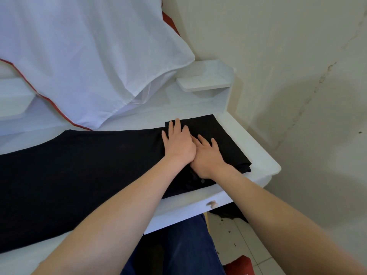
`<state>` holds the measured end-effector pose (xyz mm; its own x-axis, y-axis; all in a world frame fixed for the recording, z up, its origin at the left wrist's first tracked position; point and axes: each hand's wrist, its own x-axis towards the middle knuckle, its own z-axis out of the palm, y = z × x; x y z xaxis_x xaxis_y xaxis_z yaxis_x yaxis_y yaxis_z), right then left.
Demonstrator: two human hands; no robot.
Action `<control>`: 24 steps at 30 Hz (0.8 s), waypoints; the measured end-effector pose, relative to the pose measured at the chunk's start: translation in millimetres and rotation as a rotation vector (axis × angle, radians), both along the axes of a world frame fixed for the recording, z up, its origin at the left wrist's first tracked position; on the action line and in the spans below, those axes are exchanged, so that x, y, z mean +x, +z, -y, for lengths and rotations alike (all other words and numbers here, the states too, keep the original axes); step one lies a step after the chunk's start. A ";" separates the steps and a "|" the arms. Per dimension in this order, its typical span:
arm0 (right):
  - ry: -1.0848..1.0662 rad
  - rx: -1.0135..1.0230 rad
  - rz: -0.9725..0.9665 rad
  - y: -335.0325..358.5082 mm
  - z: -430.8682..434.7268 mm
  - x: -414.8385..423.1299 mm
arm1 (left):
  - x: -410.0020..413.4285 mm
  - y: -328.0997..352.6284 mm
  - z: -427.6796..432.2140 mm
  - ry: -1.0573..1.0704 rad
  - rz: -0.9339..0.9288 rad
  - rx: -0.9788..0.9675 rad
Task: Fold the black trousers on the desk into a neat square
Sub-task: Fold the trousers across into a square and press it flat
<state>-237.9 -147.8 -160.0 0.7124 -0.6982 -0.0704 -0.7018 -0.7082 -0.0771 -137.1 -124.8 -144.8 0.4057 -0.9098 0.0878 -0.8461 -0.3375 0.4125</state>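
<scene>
The black trousers [79, 171] lie stretched across the white desk [264, 155] from the left edge to the right end. At the right end a section is folded back over itself into a thicker layer [222, 132]. My left hand [177, 141] lies flat on that folded part near its left edge, fingers straight and spread. My right hand [206, 155] lies flat beside it, touching it, fingers straight on the cloth. Both press down on the fold.
A white cloth with red trim [83, 56] hangs over the back of the desk. A small white shelf [206, 82] stands at the back right by the wall. A drawer knob [212, 204] sits under the desk's front edge. Something red [240, 266] lies on the tiled floor.
</scene>
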 end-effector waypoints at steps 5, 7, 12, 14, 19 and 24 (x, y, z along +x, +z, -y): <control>-0.097 -0.213 0.088 7.6 32.2 -12.4 | 4.2 -16.6 -7.8 0.011 -0.013 0.091; -0.168 -0.134 0.030 0.2 41.3 -18.4 | 3.4 -23.5 -10.2 0.000 0.051 0.081; -0.176 -0.050 0.018 -8.6 48.7 -19.7 | 2.1 -25.8 -8.7 0.002 0.107 0.092; -0.175 -0.061 0.039 -8.1 47.5 -20.0 | 1.7 -24.5 -10.2 -0.004 0.109 0.104; -0.279 -0.058 0.306 3.2 45.4 -24.9 | 3.7 -14.8 -18.6 -0.038 0.032 0.049; -0.536 0.056 0.335 21.8 54.7 -32.7 | 4.3 -9.6 -40.5 -0.048 -0.027 0.053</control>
